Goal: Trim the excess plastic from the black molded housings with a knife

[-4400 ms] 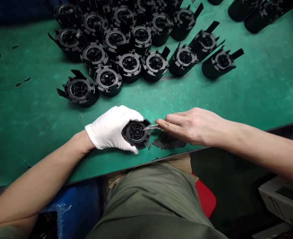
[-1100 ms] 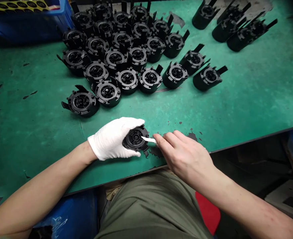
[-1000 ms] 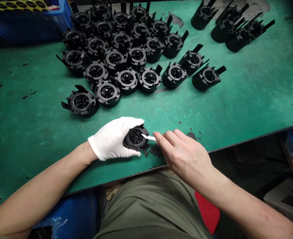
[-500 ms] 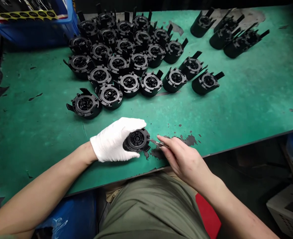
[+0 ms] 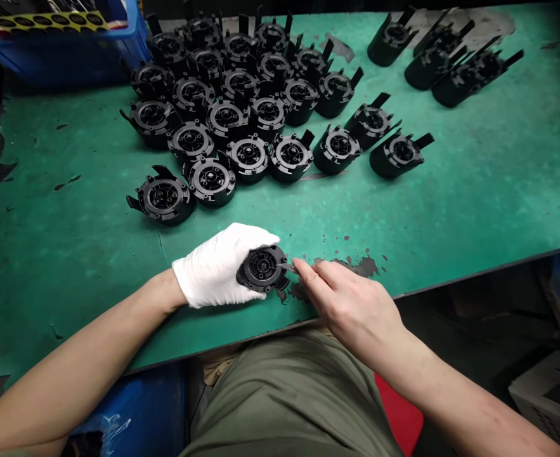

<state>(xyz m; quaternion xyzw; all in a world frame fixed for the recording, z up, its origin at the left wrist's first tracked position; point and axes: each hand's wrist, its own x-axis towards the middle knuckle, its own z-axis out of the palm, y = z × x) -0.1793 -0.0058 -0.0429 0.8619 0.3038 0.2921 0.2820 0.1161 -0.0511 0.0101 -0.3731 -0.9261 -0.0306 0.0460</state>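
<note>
My left hand, in a white glove, is wrapped round a round black plastic housing near the front edge of the table. The housing's ribbed face with its central hub is turned up towards me. My bare right hand pinches a slim tool with a thin pointed metal blade, which looks like a small knife. Its tip lies over the right part of the housing's face; whether it touches I cannot tell. The handle is hidden inside my fingers.
Several similar black housings stand crowded on the green table beyond my hands, and a few more at the back right. A blue bin sits at the back left. Dark worn patches mark the surface beside my right hand.
My right hand has moved slightly left, bringing the blade from the housing's right rim further in over its face. My left hand keeps its grip on the housing.
</note>
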